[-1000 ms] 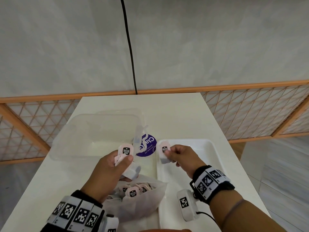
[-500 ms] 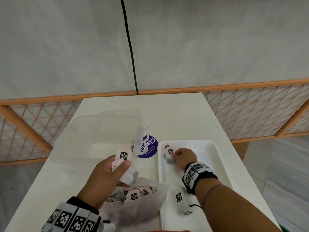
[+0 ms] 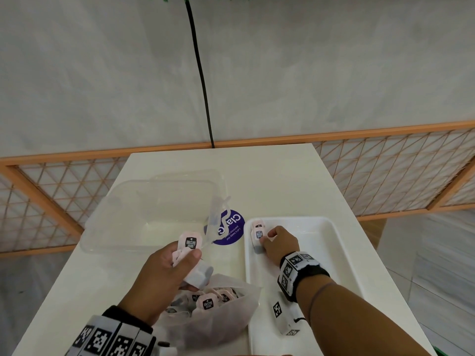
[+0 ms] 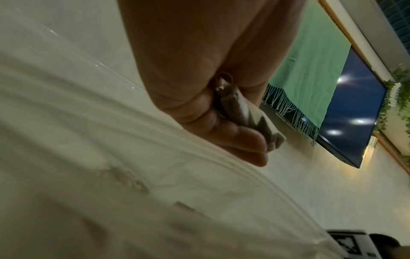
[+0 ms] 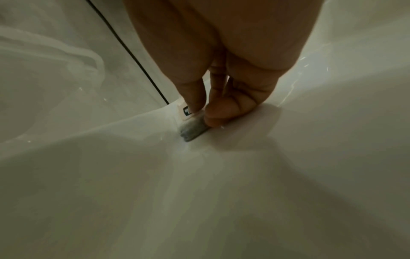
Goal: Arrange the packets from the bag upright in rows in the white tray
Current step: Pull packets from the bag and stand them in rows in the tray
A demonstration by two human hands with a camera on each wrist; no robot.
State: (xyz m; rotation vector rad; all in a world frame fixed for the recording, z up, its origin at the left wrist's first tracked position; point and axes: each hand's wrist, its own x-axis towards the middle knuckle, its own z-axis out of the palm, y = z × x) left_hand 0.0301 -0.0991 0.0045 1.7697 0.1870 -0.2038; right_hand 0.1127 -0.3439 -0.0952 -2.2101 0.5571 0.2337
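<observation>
A white tray [image 3: 341,253] lies on the right of the table. Two pink-tagged packets stand upright in its far left corner: one [image 3: 257,224] against the wall and a second [image 3: 259,235] just in front. My right hand [image 3: 267,238] pinches that second packet [image 5: 192,126], whose base rests on the tray floor. My left hand [image 3: 185,255] grips a bunch of packets [image 3: 191,243] above the translucent bag [image 3: 226,322], which holds several more packets [image 3: 207,303]. In the left wrist view the curled fingers [image 4: 241,140] hold the packets [image 4: 241,112].
A clear plastic tub [image 3: 123,217] sits at the back left, and a round purple sticker [image 3: 230,228] lies between it and the tray. A wrist camera unit [image 3: 282,317] hangs over the tray's near part. The table ends on all sides, with an orange lattice fence [image 3: 385,176] behind.
My right hand carried its packet down from mid-air into the tray's far left corner and set it in front of the first one. My left hand has stayed put with its bunch.
</observation>
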